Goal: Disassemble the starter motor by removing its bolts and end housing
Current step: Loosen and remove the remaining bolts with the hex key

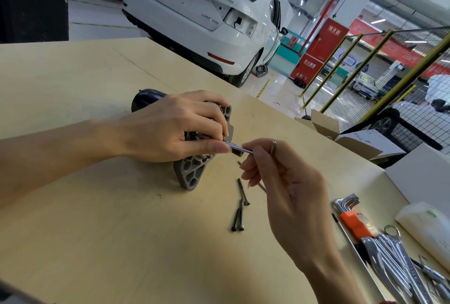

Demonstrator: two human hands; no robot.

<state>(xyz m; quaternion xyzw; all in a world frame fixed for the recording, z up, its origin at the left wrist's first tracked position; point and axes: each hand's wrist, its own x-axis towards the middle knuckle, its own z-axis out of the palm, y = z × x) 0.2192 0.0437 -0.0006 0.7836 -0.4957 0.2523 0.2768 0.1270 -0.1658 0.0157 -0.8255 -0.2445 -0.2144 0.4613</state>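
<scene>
The left hand (170, 128) is gripping the motor (192, 147), lying mid-surface (97, 230); the right hand (280, 182) is pinching a hex key (241, 149) entering it at 3 o'clock. The key could slip out, or the motor roll, scattering loose bolts (239, 208) at 5 o'clock.

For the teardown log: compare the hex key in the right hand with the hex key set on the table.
The hex key is single, pinched by the right hand, its tip at the starter motor that the left hand grips. The hex key set is several keys bundled in an orange holder, lying untouched. Both are bent, shiny metal.
</scene>
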